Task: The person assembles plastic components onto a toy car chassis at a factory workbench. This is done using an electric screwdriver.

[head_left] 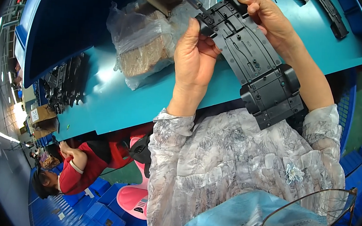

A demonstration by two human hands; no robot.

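Note:
A long black plastic chassis (251, 52) with ribs, screw bosses and rounded side housings is held slantwise above the teal table. My left hand (194, 59) grips its far left corner, thumb on top and fingers curled beneath. The far right corner is pinched by my right hand (268, 16), its thumb lying along the housing. A metal driver shaft (197, 2) comes in from the top, and its tip meets the chassis close to my left thumb. Whether the tip sits in a screw cannot be made out. The chassis's near end hangs over my lap.
Left of my hands lies a brown block in clear plastic wrap (145, 54). A large blue bin (45, 19) stands further left, with a heap of black parts (65, 81) below it. More black parts (328, 13) lie at upper right. A person in red (80, 168) works alongside.

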